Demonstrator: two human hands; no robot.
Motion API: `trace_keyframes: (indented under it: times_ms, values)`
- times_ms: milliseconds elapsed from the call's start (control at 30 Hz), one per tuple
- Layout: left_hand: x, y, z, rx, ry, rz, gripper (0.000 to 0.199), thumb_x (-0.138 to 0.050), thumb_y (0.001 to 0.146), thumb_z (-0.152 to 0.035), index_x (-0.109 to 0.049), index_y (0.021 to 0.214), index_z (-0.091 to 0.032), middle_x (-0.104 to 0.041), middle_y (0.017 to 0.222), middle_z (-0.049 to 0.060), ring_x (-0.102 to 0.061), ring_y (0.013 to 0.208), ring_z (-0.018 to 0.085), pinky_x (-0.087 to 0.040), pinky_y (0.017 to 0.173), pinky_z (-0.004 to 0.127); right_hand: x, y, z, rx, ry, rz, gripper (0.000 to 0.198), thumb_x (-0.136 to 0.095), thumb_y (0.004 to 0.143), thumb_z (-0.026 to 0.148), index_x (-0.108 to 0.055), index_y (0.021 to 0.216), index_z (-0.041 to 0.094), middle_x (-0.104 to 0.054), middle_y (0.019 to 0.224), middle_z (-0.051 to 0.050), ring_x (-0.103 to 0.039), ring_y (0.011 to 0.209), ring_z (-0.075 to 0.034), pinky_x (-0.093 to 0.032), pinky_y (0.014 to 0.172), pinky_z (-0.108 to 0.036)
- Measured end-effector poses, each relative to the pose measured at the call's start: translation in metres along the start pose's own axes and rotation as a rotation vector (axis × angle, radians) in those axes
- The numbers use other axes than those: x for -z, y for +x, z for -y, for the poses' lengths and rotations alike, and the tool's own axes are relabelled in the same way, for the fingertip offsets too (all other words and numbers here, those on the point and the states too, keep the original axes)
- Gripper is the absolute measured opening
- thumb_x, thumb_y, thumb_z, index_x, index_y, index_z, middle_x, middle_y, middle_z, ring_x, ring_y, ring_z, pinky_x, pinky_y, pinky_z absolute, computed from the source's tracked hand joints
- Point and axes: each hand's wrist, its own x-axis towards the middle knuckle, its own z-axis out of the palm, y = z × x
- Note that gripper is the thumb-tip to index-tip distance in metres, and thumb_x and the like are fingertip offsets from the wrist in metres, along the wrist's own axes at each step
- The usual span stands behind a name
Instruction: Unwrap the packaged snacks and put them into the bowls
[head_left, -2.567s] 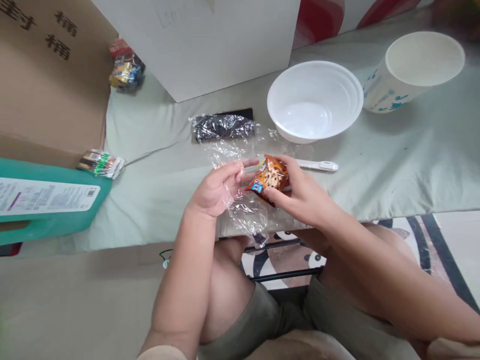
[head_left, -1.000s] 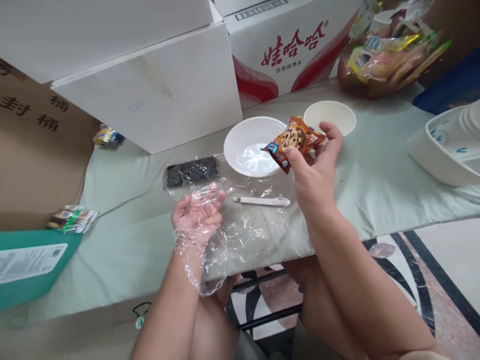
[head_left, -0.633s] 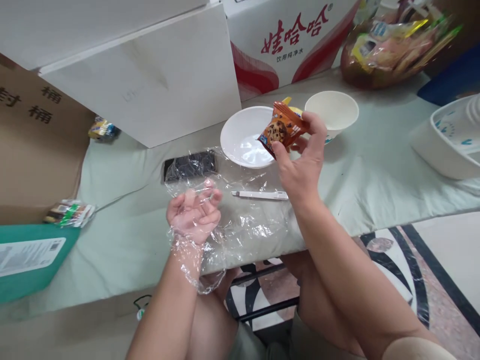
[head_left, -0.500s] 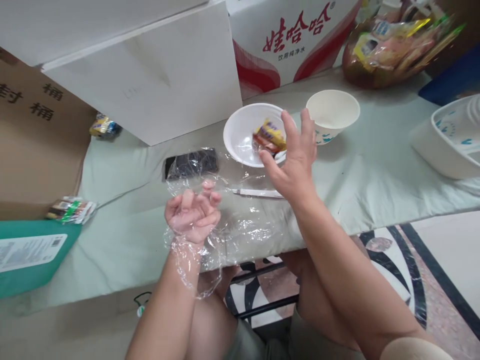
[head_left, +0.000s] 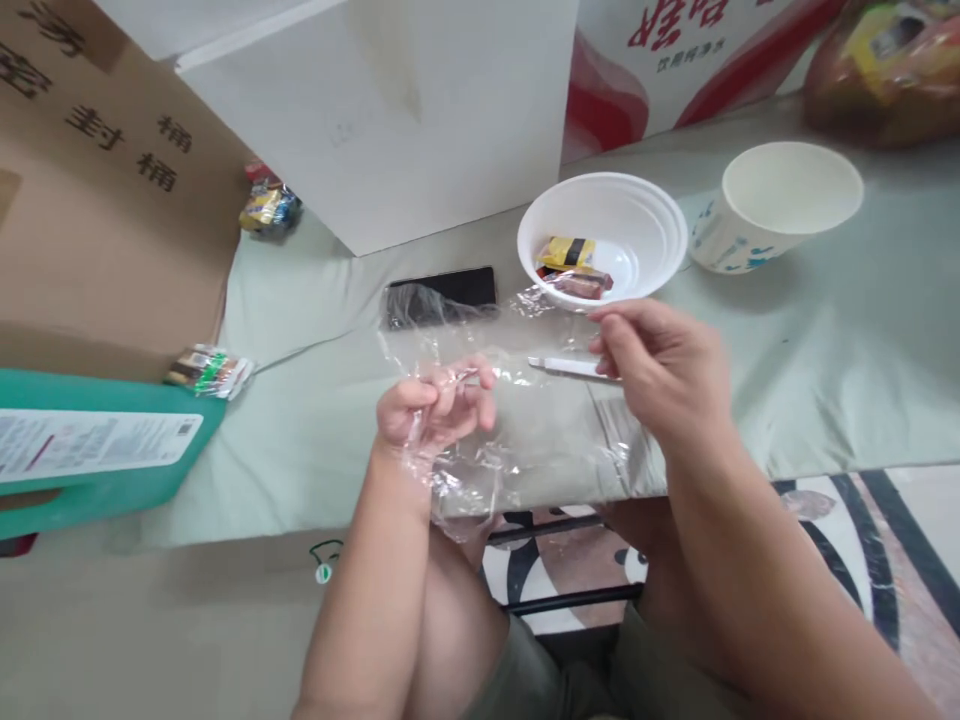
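A crinkled sheet of clear plastic film point(head_left: 540, 430) is stretched between my hands above the front of the table. My left hand point(head_left: 435, 405) has curled fingers with the film caught around them. My right hand point(head_left: 667, 370) pinches the film's upper right edge, just in front of the white bowl point(head_left: 652, 240). Inside that bowl lie a yellow snack packet point(head_left: 559, 252) and a reddish-brown one point(head_left: 581, 283). Beneath the film is a white box cutter point(head_left: 566, 368), its right end hidden by my right hand. A black phone point(head_left: 457, 290) lies partly under the film.
A paper tub point(head_left: 795, 190) stands right of the bowl. White boxes point(head_left: 450, 130) and a red-and-white carton point(head_left: 607, 100) line the back. To the left are a brown carton point(head_left: 112, 200), a green package point(head_left: 105, 440) and small snack packs point(head_left: 210, 370). A filled bag point(head_left: 885, 80) sits far right.
My right hand, open over the bowl before, has come down and pinched the film. The blurred packets now lie still in the bowl. My left fingers have closed more; the view has shifted.
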Motion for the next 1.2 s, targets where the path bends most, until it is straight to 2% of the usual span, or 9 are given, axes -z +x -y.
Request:
trace_keyframes:
  times_ms: [167,300,400,500,733,800,900,1033,1200]
  values:
    - [0.004,0.003,-0.009,-0.079,0.203,-0.179,0.03,-0.077,0.063,-0.031,-0.053,0.052,-0.016,-0.064,0.065,0.003,-0.034,0.033,0.001,-0.018,0.033,0.02,0.009,0.006,0.011,-0.021,0.153,-0.242,0.014,-0.067,0.09,0.035,-0.074,0.085,0.024,-0.046,0.051,0.006,-0.035,0.039,-0.009,-0.024,0.036,-0.024]
    - [0.006,0.007,-0.006,-0.136,0.269,-0.393,0.015,-0.075,0.067,-0.027,-0.063,0.07,-0.019,-0.066,0.061,0.0,-0.043,0.037,0.005,-0.024,0.035,0.018,0.011,0.011,0.006,-0.057,0.389,-0.327,0.005,-0.068,0.084,0.027,-0.072,0.088,0.026,-0.052,0.058,0.005,-0.043,0.047,-0.01,-0.035,0.041,-0.023]
    - [0.006,0.01,-0.002,-0.216,0.277,-0.476,0.007,-0.069,0.072,-0.023,-0.064,0.072,-0.019,-0.066,0.062,0.0,-0.052,0.047,0.007,-0.034,0.042,0.016,0.014,0.01,-0.004,-0.157,0.397,-0.173,0.017,-0.076,0.077,0.028,-0.071,0.093,0.027,-0.068,0.076,0.002,-0.063,0.065,-0.013,-0.054,0.059,-0.027]
    - [0.006,0.014,-0.001,-0.317,0.245,-0.536,0.006,-0.067,0.078,-0.022,-0.064,0.073,-0.019,-0.066,0.069,0.0,-0.062,0.06,0.009,-0.047,0.052,0.016,0.018,0.006,-0.014,-0.255,0.191,0.038,0.017,-0.081,0.074,0.032,-0.073,0.087,0.024,-0.073,0.082,-0.001,-0.069,0.072,-0.016,-0.059,0.064,-0.029]
    - [0.006,0.018,0.0,-0.216,0.385,-0.484,0.004,-0.065,0.082,-0.022,-0.065,0.086,-0.023,-0.064,0.058,-0.003,-0.056,0.04,0.011,-0.038,0.038,0.019,0.024,0.001,-0.013,0.075,0.003,-0.238,0.006,-0.065,0.09,0.028,-0.07,0.089,0.027,-0.074,0.091,-0.001,-0.059,0.05,-0.01,-0.045,0.044,-0.027]
    - [0.006,0.018,-0.001,-0.217,0.347,-0.464,0.004,-0.064,0.081,-0.024,-0.064,0.085,-0.023,-0.064,0.056,-0.003,-0.056,0.039,0.011,-0.037,0.037,0.019,0.026,0.002,-0.013,0.049,0.058,-0.146,0.014,-0.069,0.085,0.026,-0.071,0.099,0.028,-0.075,0.098,-0.001,-0.06,0.05,-0.01,-0.045,0.045,-0.027]
    - [0.005,0.015,-0.005,-0.23,0.244,-0.442,0.015,-0.069,0.078,-0.029,-0.064,0.092,-0.024,-0.067,0.062,-0.003,-0.065,0.048,0.013,-0.044,0.041,0.019,0.029,0.005,-0.017,-0.108,-0.005,0.055,0.018,-0.075,0.076,0.024,-0.072,0.093,0.025,-0.072,0.08,0.002,-0.055,0.046,-0.009,-0.041,0.042,-0.024]
    - [0.001,0.01,-0.007,-0.071,0.259,-0.357,0.04,-0.08,0.072,-0.03,-0.065,0.109,-0.023,-0.076,0.083,0.003,-0.077,0.075,0.02,-0.057,0.055,0.023,0.029,0.007,-0.019,-0.112,-0.061,-0.003,0.005,-0.069,0.084,0.028,-0.069,0.083,0.023,-0.07,0.076,0.001,-0.052,0.045,-0.008,-0.039,0.041,-0.024]
    - [-0.003,0.011,0.0,0.189,0.429,-0.381,0.008,-0.073,0.082,-0.018,-0.067,0.083,-0.014,-0.073,0.07,0.006,-0.065,0.05,0.011,-0.048,0.045,0.017,0.027,0.007,-0.018,-0.091,-0.008,-0.043,0.014,-0.069,0.091,0.037,-0.068,0.086,0.024,-0.068,0.072,0.001,-0.06,0.051,-0.011,-0.049,0.048,-0.025]
